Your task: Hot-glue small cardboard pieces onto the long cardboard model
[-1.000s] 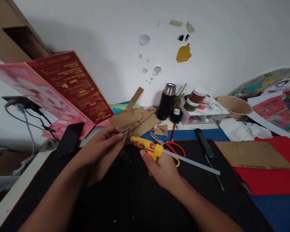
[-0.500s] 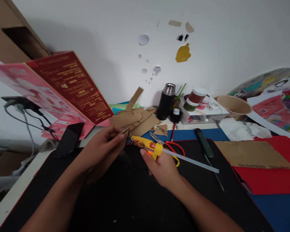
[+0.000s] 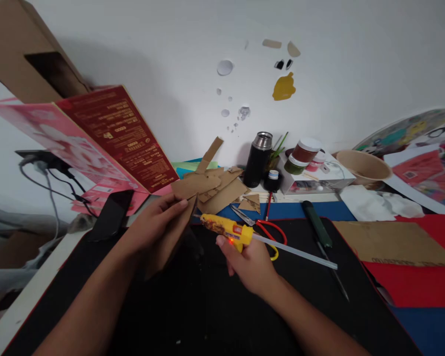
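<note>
My right hand [image 3: 250, 262] is closed around the grip of a yellow hot glue gun [image 3: 222, 227] with a red light lit. A long translucent glue stick [image 3: 296, 252] sticks out of its back end. The gun's nozzle points left, close to the edge of a brown cardboard piece [image 3: 174, 237]; I cannot tell if they touch. My left hand [image 3: 155, 217] holds that cardboard tilted up by its upper edge, with the thumb on the near face. Scissors [image 3: 267, 227] with red and yellow handles lie behind the gun, partly hidden by it and my right hand.
Cardboard scraps [image 3: 215, 190] are heaped behind my hands. A black thermos [image 3: 258, 158], a small ink bottle [image 3: 273, 180] and paint jars [image 3: 306, 151] stand at the back. A green-handled tool [image 3: 317, 225] and a cardboard sheet [image 3: 393, 242] lie right. A phone [image 3: 111, 215] leans left.
The cardboard in my left hand has turned a little, so more of its face shows. The glue gun stays at its edge. The whole view has shifted slightly.
</note>
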`<action>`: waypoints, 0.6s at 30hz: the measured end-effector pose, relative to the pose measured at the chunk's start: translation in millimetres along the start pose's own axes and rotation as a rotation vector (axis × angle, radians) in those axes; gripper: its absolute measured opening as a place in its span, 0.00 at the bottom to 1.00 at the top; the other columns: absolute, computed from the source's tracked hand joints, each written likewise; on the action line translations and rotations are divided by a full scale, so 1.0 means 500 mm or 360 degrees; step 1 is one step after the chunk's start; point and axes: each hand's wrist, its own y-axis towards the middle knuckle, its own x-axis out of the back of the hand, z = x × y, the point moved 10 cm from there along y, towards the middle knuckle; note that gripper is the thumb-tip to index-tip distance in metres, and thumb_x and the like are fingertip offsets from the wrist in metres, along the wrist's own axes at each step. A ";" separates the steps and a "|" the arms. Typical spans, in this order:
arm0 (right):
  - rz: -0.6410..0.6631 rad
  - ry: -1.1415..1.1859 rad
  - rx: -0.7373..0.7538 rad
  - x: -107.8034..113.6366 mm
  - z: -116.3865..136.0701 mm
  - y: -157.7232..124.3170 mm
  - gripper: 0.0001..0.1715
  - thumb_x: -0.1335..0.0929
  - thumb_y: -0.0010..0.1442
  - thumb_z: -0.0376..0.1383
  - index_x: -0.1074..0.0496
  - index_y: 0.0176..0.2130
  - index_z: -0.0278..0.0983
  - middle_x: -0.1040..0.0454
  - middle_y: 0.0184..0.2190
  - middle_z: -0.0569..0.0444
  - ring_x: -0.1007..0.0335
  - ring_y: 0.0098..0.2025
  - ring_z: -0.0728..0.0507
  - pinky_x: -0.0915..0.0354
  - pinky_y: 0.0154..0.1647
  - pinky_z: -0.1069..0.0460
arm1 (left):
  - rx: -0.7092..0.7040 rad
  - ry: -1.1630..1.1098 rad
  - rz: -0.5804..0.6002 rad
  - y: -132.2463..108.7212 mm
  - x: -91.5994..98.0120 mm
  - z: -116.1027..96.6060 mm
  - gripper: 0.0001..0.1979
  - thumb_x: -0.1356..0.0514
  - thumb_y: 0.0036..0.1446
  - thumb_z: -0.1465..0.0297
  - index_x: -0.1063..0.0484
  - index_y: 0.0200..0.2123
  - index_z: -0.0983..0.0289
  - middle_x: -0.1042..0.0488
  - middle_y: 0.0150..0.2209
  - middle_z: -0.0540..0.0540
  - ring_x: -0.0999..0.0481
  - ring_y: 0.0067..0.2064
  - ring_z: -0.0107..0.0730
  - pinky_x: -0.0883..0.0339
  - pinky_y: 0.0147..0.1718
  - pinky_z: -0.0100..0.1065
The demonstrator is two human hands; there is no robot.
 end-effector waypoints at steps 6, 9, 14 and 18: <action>-0.0050 0.0382 -0.0169 0.001 -0.016 0.003 0.35 0.30 0.60 0.66 0.27 0.34 0.36 0.37 0.11 0.63 0.38 0.13 0.49 0.44 0.16 0.55 | 0.0458 -0.0651 -0.0076 0.004 0.004 0.070 0.18 0.28 0.52 0.56 0.17 0.39 0.64 0.17 0.32 0.57 0.21 0.29 0.39 0.28 0.25 0.34; -0.0079 0.0527 -0.0145 0.004 -0.003 0.006 0.36 0.28 0.59 0.66 0.27 0.35 0.35 0.37 0.10 0.63 0.38 0.12 0.49 0.43 0.16 0.55 | 0.0649 -0.1057 0.0017 0.000 -0.031 0.085 0.13 0.34 0.61 0.61 0.19 0.36 0.66 0.21 0.26 0.56 0.25 0.24 0.33 0.30 0.22 0.31; -0.0098 0.0567 -0.0114 0.004 -0.001 0.007 0.36 0.28 0.61 0.65 0.26 0.35 0.34 0.36 0.10 0.62 0.37 0.12 0.49 0.43 0.17 0.56 | 0.0538 -0.1584 0.0390 0.006 -0.114 0.058 0.12 0.41 0.69 0.67 0.21 0.40 0.69 0.31 0.24 0.49 0.39 0.17 0.20 0.43 0.14 0.23; -0.0172 0.0618 -0.0099 0.008 -0.012 0.009 0.34 0.28 0.62 0.63 0.25 0.36 0.34 0.36 0.10 0.63 0.39 0.11 0.50 0.43 0.15 0.56 | 0.0553 -0.1633 0.0484 -0.004 -0.147 0.067 0.18 0.38 0.68 0.58 0.21 0.44 0.70 0.30 0.27 0.50 0.37 0.19 0.21 0.39 0.17 0.24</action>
